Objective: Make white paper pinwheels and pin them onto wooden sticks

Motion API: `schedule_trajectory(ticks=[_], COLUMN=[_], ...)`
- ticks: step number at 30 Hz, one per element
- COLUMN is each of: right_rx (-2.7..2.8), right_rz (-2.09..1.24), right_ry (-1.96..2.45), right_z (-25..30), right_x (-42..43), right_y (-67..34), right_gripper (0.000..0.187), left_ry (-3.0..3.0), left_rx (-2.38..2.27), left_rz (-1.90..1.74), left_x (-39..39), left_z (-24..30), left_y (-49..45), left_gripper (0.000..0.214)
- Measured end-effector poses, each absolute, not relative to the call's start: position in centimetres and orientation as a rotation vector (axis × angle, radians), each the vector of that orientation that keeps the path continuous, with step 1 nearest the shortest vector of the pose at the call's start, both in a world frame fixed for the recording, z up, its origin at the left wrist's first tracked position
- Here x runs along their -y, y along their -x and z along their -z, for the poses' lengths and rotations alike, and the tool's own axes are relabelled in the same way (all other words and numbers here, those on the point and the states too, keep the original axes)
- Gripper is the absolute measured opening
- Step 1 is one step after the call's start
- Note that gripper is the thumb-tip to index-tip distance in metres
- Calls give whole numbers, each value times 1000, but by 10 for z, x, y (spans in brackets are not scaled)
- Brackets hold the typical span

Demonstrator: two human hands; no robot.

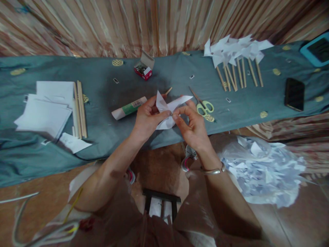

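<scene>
Between my hands is a white paper pinwheel (164, 107), its folded blades spread out. My left hand (149, 115) grips it, thumb pressed near the centre. My right hand (191, 123) pinches at that centre with thumb and forefinger, on what looks like a small pin, too small to make out well. A wooden stick's tip (169, 90) pokes out behind the paper. Beside my left hand lies a green-and-white tube (129, 108). Green-handled scissors (205, 107) rest just right of my right hand.
Finished pinwheels on sticks (236, 51) lie at the back right, near a black phone (294, 94) and a blue-edged device (317, 49). An open red box (144, 68) of small metal pieces stands behind. Paper sheets (47, 111) and wooden sticks (81, 111) lie left. A bag of paper scraps (264, 171) sits on the floor.
</scene>
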State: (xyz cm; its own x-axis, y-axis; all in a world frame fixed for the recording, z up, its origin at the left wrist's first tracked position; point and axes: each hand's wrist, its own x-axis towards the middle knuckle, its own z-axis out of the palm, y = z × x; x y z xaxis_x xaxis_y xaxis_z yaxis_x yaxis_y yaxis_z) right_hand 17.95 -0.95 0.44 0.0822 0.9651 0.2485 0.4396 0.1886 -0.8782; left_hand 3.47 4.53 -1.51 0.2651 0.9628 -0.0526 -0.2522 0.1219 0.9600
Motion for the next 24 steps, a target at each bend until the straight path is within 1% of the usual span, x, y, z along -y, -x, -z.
schedule_trajectory(ticks=[9,24], right_rx=[1511,1439], right_rz=[-690,-784], right_ry=[1373,1356], right_z=[-3,-1], right_x=[9,7], right_y=[-179,-179], right_gripper=[13,13], left_ry=[-1116,-1165], left_rx=[-886,-885], left_rz=[-1096,-1090], left_x=[-46,-43], left_z=[14,14], left_y=[-35,-34], left_gripper=[45,47])
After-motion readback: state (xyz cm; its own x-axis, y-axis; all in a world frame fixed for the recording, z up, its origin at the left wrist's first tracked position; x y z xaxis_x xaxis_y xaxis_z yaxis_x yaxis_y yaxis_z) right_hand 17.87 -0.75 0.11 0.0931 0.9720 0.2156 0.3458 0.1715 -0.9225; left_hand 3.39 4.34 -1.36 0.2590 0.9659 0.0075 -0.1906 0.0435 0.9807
